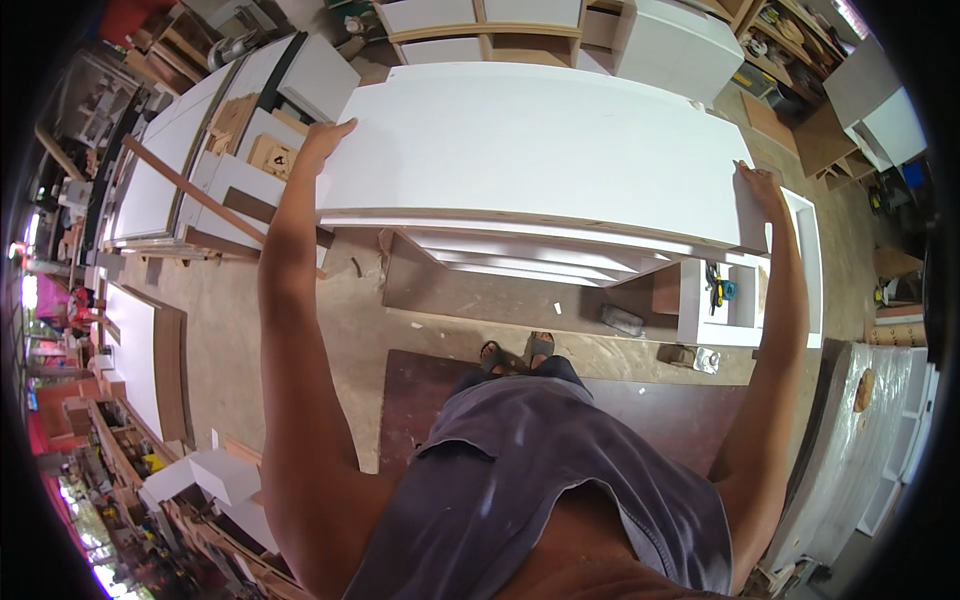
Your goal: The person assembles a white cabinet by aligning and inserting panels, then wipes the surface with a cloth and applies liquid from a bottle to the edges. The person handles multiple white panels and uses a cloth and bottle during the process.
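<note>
Over a white shelving unit (520,270) standing on the concrete floor, I am holding a broad white panel (540,140) by its two short ends, its wide face looking up at the head camera. My left grip (322,146) is clasping the left end, thumb lying on top; my right grip (762,188) is hooking round the right end, near the front corner. The undersides of both ends are hiding from me, so I am not seeing how deep the fingers are reaching. Nor am I able to tell whether the unit is bearing the panel's weight.

That is where I am seeing trouble: if one end is dropping before the other, the panel is tipping, and fingers tucked underneath are risking a pinch. A shallow hold on the smooth face could be causing just such a slip. On the right, a white open frame (808,260) with hand tools (718,288) inside is sitting near that corner, inviting a knock. On the left, a brown wooden strip (190,185) is slanting toward my forearm and could be snagging it. Sandalled feet (542,345) are standing near the front, exposed to anything falling.
</note>
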A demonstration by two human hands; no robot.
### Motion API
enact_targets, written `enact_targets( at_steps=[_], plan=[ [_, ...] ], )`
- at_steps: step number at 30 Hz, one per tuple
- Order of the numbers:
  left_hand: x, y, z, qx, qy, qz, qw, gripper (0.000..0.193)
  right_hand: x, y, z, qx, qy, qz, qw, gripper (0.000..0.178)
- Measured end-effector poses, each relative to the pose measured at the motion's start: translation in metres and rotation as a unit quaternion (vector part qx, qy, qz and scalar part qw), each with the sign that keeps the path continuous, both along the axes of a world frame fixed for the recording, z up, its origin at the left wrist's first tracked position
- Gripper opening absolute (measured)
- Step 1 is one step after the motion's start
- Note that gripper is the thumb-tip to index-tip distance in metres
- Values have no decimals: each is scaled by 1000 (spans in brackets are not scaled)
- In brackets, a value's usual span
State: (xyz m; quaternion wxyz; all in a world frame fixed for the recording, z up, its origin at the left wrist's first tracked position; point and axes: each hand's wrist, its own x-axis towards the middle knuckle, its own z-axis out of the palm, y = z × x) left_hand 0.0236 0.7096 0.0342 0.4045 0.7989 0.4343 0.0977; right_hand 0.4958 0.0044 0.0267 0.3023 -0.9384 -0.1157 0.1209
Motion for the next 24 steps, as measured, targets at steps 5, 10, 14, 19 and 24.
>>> enact_targets(
  at_steps=[5, 10, 14, 19, 24],
  plan=[
    [-12, -19, 53, 332, -56, 18, 942, 64, 0, -19, 50, -8, -183, 15, 983, 69],
    [-119, -166, 2, 238, -345, 246, 874, 27, -98, -58, 38, 94, -210, 32, 973, 68],
    [-111, -264, -104, 55, -393, 185, 899, 16, -147, -70, -19, 103, -217, -51, 969, 77],
    [-88, -279, -85, 374, -298, 137, 867, 12, -161, -56, -61, 115, -213, -69, 968, 84],
    [-90, -263, -93, 399, -281, 100, 867, 9, -155, -54, -81, 76, -236, -82, 965, 82]
  ],
)
